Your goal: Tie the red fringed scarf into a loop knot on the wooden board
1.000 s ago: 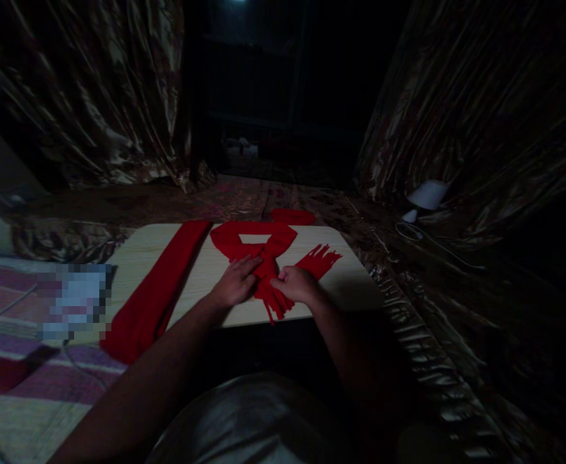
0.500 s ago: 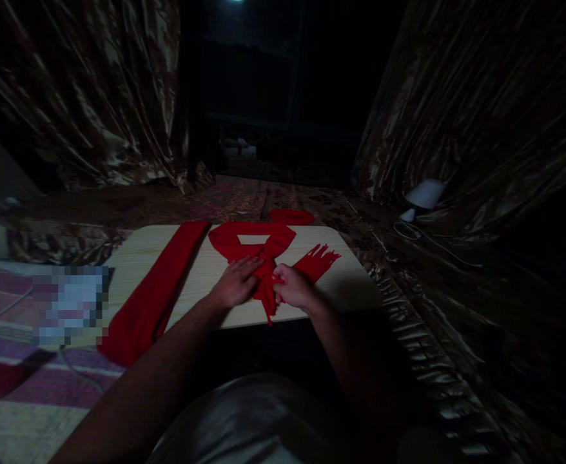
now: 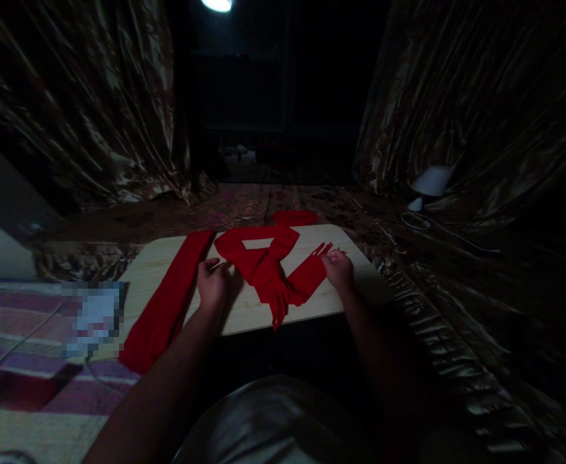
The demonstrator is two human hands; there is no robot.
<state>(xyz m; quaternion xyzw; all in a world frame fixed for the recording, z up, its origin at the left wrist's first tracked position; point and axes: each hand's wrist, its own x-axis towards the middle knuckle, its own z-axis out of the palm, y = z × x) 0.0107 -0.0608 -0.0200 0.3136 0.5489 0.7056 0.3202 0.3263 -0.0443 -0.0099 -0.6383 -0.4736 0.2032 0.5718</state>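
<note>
A red fringed scarf (image 3: 258, 264) lies looped on a pale wooden board (image 3: 244, 316), its strips crossing below the loop. One fringed end points toward me; the other angles off to the right. My right hand (image 3: 340, 267) pinches the scarf at that right end, near the fringe. My left hand (image 3: 214, 281) is raised off the scarf to its left, fingers apart and holding nothing. Beside that hand a long folded red cloth (image 3: 167, 309) stretches along the board's left side and over its near edge.
Behind the board lies another red piece (image 3: 295, 217). A small white lamp (image 3: 432, 182) with a cord stands at the far right. A blurred-out pale item (image 3: 97, 316) rests on the striped cover (image 3: 12, 322) at left. Patterned curtains (image 3: 133, 129) hang at the back.
My left hand has lifted off the scarf and moved left. My right hand has let go of the near fringed end and gone right, taking hold of the other end.
</note>
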